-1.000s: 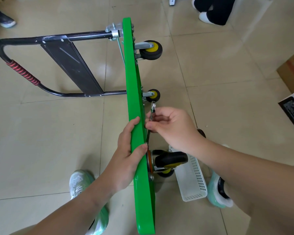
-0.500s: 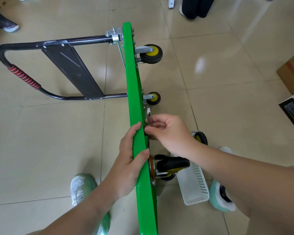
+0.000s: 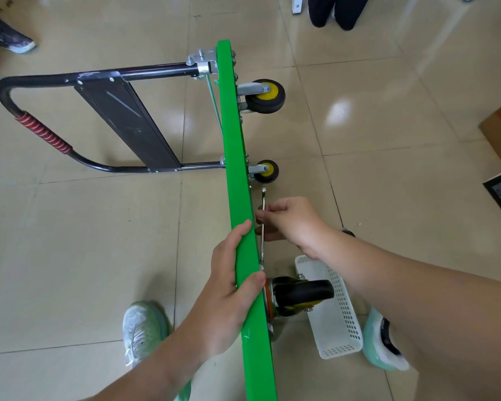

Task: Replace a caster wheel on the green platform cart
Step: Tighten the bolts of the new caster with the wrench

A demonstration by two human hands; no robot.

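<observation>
Now wrench (image 3: 263, 196) swung outward, right hand (image 3: 292, 224) pinching — left hand (image 3: 229, 299) still grips cart (image 3: 232, 140).

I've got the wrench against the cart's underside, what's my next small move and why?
Probably swing the wrench a short stroke: its lower end sits at the mounting plate of the near caster, your right hand grips its shank, and your left hand steadies the green deck on edge.
</observation>
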